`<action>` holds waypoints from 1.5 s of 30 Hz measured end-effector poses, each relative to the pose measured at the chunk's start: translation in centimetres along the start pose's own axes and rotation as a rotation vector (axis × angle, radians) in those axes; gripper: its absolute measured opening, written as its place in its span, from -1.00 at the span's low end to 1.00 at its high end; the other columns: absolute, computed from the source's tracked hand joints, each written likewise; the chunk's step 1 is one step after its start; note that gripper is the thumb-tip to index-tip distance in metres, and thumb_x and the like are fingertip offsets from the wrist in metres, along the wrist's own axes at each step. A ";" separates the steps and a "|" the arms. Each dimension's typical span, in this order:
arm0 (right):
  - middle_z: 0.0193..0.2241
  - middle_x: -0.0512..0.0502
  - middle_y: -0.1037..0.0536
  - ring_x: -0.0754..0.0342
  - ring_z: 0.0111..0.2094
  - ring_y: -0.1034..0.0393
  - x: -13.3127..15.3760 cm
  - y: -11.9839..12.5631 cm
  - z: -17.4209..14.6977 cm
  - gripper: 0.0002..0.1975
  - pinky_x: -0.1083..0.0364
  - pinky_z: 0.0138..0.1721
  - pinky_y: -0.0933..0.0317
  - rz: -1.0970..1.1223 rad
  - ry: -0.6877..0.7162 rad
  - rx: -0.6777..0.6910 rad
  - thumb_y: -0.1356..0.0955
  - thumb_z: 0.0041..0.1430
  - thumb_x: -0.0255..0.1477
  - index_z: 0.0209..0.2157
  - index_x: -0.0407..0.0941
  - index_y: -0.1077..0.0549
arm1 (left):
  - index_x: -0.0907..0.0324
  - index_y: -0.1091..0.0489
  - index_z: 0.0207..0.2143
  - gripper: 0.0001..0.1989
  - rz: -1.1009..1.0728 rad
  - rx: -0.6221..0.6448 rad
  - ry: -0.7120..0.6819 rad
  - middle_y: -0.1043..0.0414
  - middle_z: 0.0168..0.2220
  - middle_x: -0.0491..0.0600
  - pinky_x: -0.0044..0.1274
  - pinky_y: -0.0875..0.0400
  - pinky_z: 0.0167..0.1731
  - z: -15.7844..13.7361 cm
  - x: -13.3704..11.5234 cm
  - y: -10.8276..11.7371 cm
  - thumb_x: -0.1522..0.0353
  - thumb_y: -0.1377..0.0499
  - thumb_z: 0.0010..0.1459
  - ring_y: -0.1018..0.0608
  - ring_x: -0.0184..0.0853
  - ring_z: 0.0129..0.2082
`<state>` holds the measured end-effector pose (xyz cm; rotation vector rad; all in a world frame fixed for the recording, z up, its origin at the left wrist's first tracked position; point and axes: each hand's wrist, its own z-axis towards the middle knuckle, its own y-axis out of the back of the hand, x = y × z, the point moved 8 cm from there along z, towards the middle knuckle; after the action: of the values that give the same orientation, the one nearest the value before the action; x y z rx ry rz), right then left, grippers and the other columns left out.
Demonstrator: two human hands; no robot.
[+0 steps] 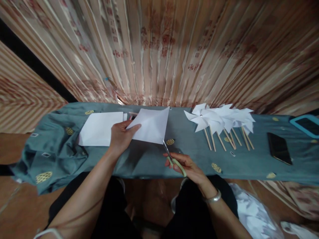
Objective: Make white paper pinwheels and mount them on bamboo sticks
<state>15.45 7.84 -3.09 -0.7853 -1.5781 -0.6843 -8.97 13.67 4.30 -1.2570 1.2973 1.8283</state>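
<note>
My left hand (122, 135) pinches a white sheet of paper (152, 125) at its left edge, thumb on top, holding it raised above the cloth. In my right hand (187, 166) is a pair of scissors (171, 160) with pale green handles. Their blades meet the sheet's lower right corner. Whether the blades have cut into the paper is too small to tell. A stack of white paper (99, 128) lies to the left, partly behind my left hand. Farther right rest several white paper pinwheels (219, 118) on wooden sticks.
A green-grey cloth (149, 167) covers the narrow bench. At its right end lie a dark phone (279, 147) and a blue-framed object (306, 126). Patterned curtains (161, 49) hang close behind. On the floor at right sits a clear bag of white paper pieces (255, 210).
</note>
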 end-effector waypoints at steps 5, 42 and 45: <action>-0.34 -0.08 -0.49 0.15 -0.38 -0.29 0.3 -0.1 0.1 -0.41 0.16 -0.41 -0.23 0.020 0.011 0.010 -0.41 0.04 -0.03 -0.02 -0.15 -0.48 | 0.21 -0.61 -0.36 -0.73 -0.055 0.047 0.026 -0.54 -0.54 -0.12 -0.61 -0.28 -0.61 -0.3 0.8 -1.0 0.25 -0.30 -0.11 -0.49 -0.34 -0.55; -0.48 0.03 -0.43 0.21 -0.47 -0.23 -1.1 0.2 0.4 -0.48 0.18 -0.46 -0.20 0.092 -0.027 -0.027 -0.48 -0.01 -0.15 -0.05 -0.15 -0.50 | 0.24 -0.60 -0.34 -0.71 -0.068 0.083 -0.003 -0.57 -0.49 -0.07 -0.55 -0.40 -0.51 -0.4 0.9 -1.8 0.25 -0.31 -0.11 -0.55 -0.28 -0.48; -0.49 0.04 -0.42 0.22 -0.48 -0.22 -1.5 0.3 0.4 -0.50 0.19 -0.48 -0.18 0.069 -0.045 -0.036 -0.48 0.00 -0.16 -0.07 -0.16 -0.52 | 0.23 -0.60 -0.34 -0.71 -0.071 0.083 -0.019 -0.56 -0.49 -0.07 -0.56 -0.39 -0.52 -0.4 0.9 -1.7 0.24 -0.31 -0.12 -0.55 -0.29 -0.49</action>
<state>15.59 8.19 -4.59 -0.8832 -1.5754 -0.6508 -7.74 13.92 2.77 -1.2233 1.2884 1.7158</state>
